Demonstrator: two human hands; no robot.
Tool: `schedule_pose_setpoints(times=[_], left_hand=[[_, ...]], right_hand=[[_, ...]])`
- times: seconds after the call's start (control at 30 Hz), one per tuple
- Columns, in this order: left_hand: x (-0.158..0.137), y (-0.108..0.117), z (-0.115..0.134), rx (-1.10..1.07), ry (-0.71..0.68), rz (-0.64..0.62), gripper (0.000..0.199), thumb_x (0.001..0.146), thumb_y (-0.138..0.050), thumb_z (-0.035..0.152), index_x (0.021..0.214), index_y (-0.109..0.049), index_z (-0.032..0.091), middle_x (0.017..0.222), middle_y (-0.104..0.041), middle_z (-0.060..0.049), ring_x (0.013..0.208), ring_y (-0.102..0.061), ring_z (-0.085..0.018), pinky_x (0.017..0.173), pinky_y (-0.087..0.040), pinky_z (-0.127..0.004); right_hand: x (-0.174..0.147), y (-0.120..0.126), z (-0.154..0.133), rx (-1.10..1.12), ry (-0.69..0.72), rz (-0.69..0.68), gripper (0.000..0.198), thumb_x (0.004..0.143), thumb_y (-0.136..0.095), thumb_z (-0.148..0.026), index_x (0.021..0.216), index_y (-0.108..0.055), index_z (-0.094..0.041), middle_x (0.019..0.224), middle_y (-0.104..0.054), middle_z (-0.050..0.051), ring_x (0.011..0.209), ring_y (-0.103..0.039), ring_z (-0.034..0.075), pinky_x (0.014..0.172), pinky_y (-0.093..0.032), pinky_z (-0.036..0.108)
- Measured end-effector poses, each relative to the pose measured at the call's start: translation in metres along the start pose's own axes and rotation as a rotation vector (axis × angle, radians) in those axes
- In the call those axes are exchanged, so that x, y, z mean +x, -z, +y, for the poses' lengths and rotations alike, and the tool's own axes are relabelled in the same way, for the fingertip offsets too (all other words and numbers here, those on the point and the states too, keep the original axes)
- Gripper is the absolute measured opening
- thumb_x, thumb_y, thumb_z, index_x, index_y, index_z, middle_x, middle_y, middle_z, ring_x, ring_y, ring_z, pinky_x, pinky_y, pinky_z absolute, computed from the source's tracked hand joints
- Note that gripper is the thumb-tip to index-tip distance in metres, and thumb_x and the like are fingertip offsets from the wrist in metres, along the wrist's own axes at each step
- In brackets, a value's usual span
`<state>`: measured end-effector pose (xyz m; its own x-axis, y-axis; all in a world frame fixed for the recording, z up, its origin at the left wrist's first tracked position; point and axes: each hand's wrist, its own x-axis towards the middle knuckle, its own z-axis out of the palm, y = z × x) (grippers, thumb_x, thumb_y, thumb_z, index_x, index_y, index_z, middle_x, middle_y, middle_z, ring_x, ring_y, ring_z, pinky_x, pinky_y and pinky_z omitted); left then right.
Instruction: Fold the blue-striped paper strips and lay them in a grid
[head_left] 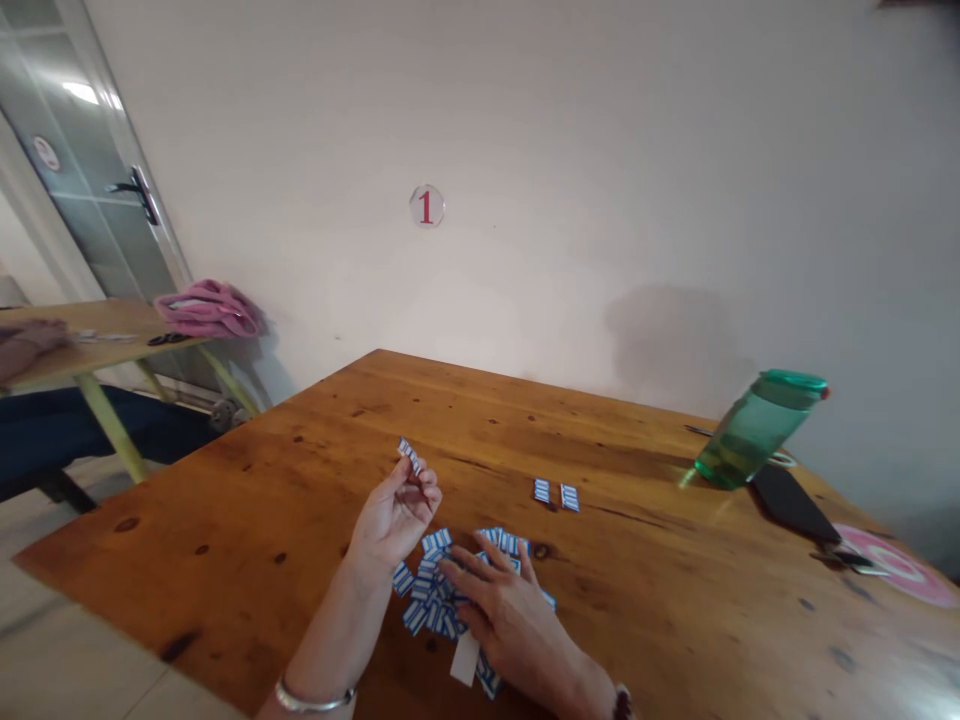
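Note:
Between the thumb and fingers of my left hand is a small blue-and-white card, raised above the table. My right hand lies with fingers spread on a pile of similar blue-and-white cards, covering part of it. A plain white piece sticks out from the pile beside my right palm. Farther back, two little groups of these cards lie side by side on the wooden table. The print on the cards is too small to read.
On the right stand a green bottle, a black flat case, keys and a pink round mat. At far left, another person's arm rests on a second table with a pink cloth. A wall borders the back.

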<state>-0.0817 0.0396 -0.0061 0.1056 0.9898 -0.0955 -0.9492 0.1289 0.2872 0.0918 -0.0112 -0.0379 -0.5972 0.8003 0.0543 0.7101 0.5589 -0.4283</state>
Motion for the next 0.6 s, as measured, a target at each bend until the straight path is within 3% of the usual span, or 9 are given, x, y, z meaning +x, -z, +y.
schedule_pose_setpoints(times=[0.07, 0.27, 0.6], left_hand=[[0.0, 0.0, 0.0, -0.004, -0.004, 0.006, 0.019, 0.081, -0.048, 0.009, 0.066, -0.059, 0.013, 0.061, -0.055, 0.0, 0.055, -0.052, -0.007, 0.047, -0.043, -0.017], [0.001, 0.002, -0.001, -0.023, 0.001, 0.006, 0.017, 0.08, -0.048, 0.008, 0.067, -0.059, 0.012, 0.061, -0.056, 0.0, 0.055, -0.052, -0.008, 0.046, -0.043, -0.018], [0.001, 0.0, -0.001, -0.024, -0.003, 0.029, 0.021, 0.082, -0.045, 0.009, 0.066, -0.059, 0.012, 0.06, -0.055, 0.0, 0.054, -0.052, -0.007, 0.046, -0.043, -0.017]], right_hand=[[0.001, 0.0, -0.001, 0.011, -0.02, 0.021, 0.046, 0.084, -0.043, -0.024, 0.128, -0.035, -0.036, 0.133, -0.043, 0.001, 0.127, -0.025, 0.026, 0.098, -0.009, 0.06], [0.0, 0.001, -0.003, 0.002, 0.021, 0.052, 0.022, 0.086, -0.043, -0.033, 0.102, -0.058, -0.036, 0.119, -0.056, -0.004, 0.124, -0.03, 0.025, 0.097, 0.0, 0.062], [0.006, -0.009, -0.007, -0.075, -0.05, 0.108, 0.036, 0.086, -0.041, -0.039, 0.122, -0.043, -0.035, 0.132, -0.044, 0.001, 0.126, -0.026, 0.029, 0.097, -0.007, 0.063]])
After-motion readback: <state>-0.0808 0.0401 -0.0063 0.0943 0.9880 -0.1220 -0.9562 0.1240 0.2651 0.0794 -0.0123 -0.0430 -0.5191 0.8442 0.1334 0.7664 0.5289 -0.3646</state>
